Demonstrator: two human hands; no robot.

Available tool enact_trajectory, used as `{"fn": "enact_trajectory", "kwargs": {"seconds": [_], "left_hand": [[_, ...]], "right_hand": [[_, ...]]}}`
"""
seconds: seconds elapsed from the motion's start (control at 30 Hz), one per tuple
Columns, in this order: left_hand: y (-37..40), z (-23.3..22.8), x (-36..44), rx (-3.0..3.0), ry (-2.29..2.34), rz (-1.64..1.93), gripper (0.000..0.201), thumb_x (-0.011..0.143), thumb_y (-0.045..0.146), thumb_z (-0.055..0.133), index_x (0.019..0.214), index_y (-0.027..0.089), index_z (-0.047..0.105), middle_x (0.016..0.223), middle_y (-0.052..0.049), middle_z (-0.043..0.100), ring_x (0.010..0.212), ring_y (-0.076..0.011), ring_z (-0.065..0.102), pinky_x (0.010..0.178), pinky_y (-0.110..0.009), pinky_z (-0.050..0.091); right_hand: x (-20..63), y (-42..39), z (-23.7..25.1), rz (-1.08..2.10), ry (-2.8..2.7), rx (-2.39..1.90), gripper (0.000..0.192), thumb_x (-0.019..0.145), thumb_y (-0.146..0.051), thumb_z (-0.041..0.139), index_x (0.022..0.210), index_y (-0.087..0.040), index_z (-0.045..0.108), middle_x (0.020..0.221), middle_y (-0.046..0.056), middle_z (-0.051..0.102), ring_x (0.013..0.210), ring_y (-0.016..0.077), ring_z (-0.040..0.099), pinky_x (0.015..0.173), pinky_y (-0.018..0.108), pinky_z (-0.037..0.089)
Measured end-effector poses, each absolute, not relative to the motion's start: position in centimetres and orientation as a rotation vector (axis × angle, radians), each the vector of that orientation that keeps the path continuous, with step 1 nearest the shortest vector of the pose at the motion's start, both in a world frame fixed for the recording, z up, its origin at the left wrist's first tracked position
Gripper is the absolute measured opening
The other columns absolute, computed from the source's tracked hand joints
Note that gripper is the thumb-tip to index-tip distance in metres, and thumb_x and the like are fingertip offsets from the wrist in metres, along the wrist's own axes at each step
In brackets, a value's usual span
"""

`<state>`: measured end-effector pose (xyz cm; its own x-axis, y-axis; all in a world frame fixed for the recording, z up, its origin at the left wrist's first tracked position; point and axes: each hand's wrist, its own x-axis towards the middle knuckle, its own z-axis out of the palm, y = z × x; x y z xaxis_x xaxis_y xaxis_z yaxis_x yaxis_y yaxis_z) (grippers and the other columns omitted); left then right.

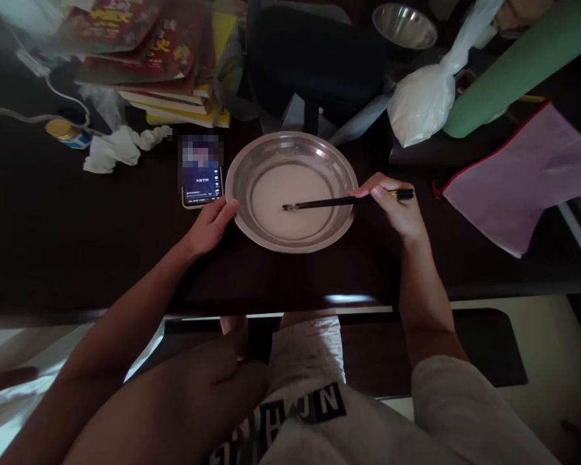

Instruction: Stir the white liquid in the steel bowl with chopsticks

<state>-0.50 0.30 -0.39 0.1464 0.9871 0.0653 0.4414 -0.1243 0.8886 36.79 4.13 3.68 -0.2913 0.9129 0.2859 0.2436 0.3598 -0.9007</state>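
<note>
Left hand [212, 225]: thumb laid over the near-left rim of a wide, round, silver metal bowl [295, 147], fingers curled in beneath the edge and mostly hidden; rim gripped between them. Right hand [396, 205]: fingers closed around slim black chopsticks [322, 203] with gold markings near the upper end, index finger stretched along them, thumb pressing from the near side. Chopsticks slant low across the bowl's right rim, tips over the middle of a milky white liquid [278, 184]; cannot tell whether the tips dip below the surface. Bowl sits upright on a dark, glossy table [101, 252], close to the front edge, between both hands. Just beyond the left hand, a lit smartphone [201, 174] lies face up, close beside the bowl.
</note>
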Motion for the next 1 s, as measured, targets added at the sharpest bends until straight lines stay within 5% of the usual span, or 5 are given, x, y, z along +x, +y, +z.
{"fn": "enact_trajectory", "kwargs": {"seconds": [0.53,0.7,0.87,1.0], "left_hand": [[0.2,-0.1,-0.5,1.725,1.451,0.875,0.052,0.091,0.068,0.044,0.08,0.021,0.061,0.074,-0.005,0.062,0.071,-0.0193,0.055,0.069,-0.032,0.05],[0.1,0.1,-0.4,1.734,1.438,0.873,0.062,0.09,0.076,0.04,0.085,0.019,0.064,0.08,-0.005,0.067,0.075,-0.0203,0.058,0.072,-0.032,0.052],[0.1,0.3,-0.4,1.711,1.445,0.864,0.07,0.086,0.085,0.037,0.084,0.019,0.064,0.082,-0.007,0.069,0.077,-0.0225,0.059,0.075,-0.034,0.052],[0.2,0.3,-0.5,1.718,1.479,0.837,0.074,0.083,0.088,0.035,0.078,0.019,0.061,0.076,-0.006,0.065,0.074,-0.0231,0.058,0.071,-0.035,0.052]], "right_hand": [[37.0,4.4,3.4,0.935,-1.627,-1.013,0.029,0.09,-0.054,0.063,0.082,-0.033,0.08,0.076,0.0,0.077,0.079,0.0226,0.074,0.08,0.044,0.059],[36.9,4.4,3.6,0.93,-1.744,-1.054,0.028,0.089,-0.055,0.065,0.083,-0.031,0.08,0.088,0.001,0.079,0.092,0.0229,0.074,0.093,0.044,0.057],[37.1,4.5,3.4,0.988,-1.587,-1.023,0.031,0.09,-0.054,0.062,0.082,-0.03,0.079,0.076,0.0,0.076,0.076,0.0199,0.074,0.079,0.039,0.058],[36.9,4.4,3.4,1.019,-1.746,-1.01,0.026,0.089,-0.052,0.065,0.087,-0.031,0.08,0.089,0.001,0.079,0.091,0.0211,0.074,0.091,0.041,0.056]]}}
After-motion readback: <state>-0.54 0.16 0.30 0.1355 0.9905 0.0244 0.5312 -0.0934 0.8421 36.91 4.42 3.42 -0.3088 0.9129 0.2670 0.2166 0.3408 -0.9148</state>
